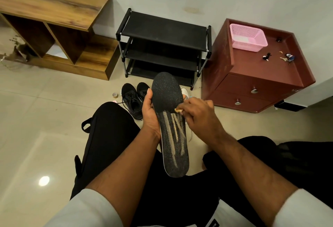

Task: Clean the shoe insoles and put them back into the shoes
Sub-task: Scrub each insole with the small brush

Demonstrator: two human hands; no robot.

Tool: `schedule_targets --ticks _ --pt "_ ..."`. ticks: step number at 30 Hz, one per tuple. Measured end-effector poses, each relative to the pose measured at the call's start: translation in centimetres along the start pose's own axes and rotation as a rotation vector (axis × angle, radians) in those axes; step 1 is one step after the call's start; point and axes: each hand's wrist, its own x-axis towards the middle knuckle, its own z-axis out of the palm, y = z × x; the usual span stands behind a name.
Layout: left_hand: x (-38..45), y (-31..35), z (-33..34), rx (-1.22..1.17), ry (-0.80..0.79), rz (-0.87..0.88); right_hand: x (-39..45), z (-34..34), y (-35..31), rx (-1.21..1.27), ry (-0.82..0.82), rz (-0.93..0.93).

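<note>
A black insole [167, 97] with tan streaks down its lower half is held upright in front of me. My left hand [150, 111] grips its left edge, thumb on the front face. My right hand [200, 117] pinches a small tan wad [178, 110] against the insole's right side, at the top of the streaks. A pair of black shoes [134, 99] stands on the floor just behind my left hand. A white shoe [185, 91] peeks out behind the insole, mostly hidden.
A black three-tier shoe rack [163, 34] stands against the wall. A wooden shelf unit [54, 10] is at left. At right, a maroon drawer cabinet [255, 82] carries a pink basket [247, 36] and keys. A tape roll [115, 95] lies on the tiles.
</note>
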Motion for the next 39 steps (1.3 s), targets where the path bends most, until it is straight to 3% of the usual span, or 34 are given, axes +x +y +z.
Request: schedule_targets --ticks 7,15,23,29,35,39 --pt "0.0 -0.1 0.0 -0.011 -0.053 0.019 4.3 -1.4 0.5 -0.03 0.025 0.056" --pt "0.2 0.0 -0.2 -0.021 -0.038 0.021 -0.5 0.0 -0.4 0.031 0.003 0.011" --pt "0.2 -0.2 -0.5 0.004 -0.088 -0.026 2.1 1.5 -0.7 0.217 0.185 0.268" --pt "0.6 -0.4 -1.3 -0.055 -0.057 0.018 1.1 3.1 -5.9 0.156 0.088 0.038" --pt "0.0 -0.6 -0.4 -0.047 -0.095 -0.045 3.2 1.4 -2.5 0.072 0.219 0.223" --pt "0.0 -0.6 -0.2 -0.07 -0.09 -0.056 3.7 1.4 -2.1 0.058 0.22 0.29"
